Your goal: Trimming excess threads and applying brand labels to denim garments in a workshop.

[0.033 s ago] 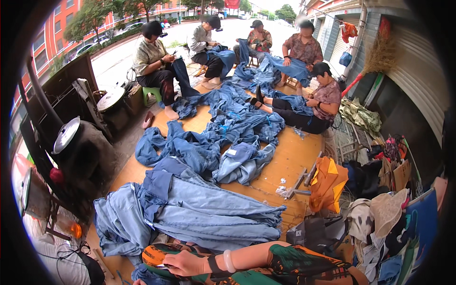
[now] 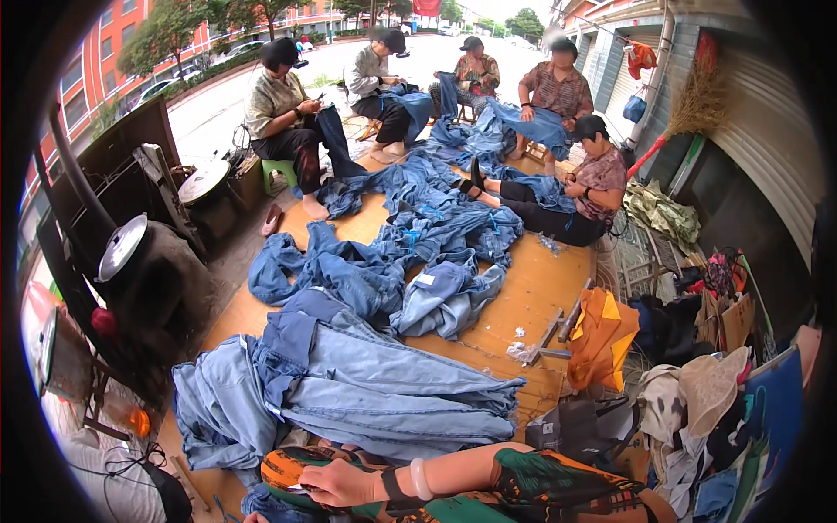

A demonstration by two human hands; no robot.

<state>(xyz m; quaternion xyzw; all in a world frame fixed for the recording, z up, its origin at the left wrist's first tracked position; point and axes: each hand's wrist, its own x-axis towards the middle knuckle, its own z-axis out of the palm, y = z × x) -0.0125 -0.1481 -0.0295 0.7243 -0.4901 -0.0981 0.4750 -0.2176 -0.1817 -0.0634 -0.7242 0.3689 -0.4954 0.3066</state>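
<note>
My right hand (image 2: 336, 482) rests over my knee in patterned orange and green cloth (image 2: 283, 468), its fingers closed. A small pale sliver shows at its fingertips, too little to name. Of my left hand (image 2: 255, 518) only a bit shows at the lower edge, beside a bunched piece of denim (image 2: 270, 503); its fingers are hidden. Just beyond my knees lies a pile of light blue jeans (image 2: 392, 383), laid lengthwise with a darker waist part on top. Farther off, a crumpled pair of jeans (image 2: 449, 296) bears a white label.
Orange-brown boards (image 2: 362, 222) carry a long heap of denim (image 2: 436, 200). Around it several people sit, denim over their laps. Lidded stoves (image 2: 126, 248) stand left. At right are an orange bag (image 2: 602, 336), a dark bag (image 2: 580, 427), piled clothes (image 2: 697, 401) and a broom (image 2: 689, 105).
</note>
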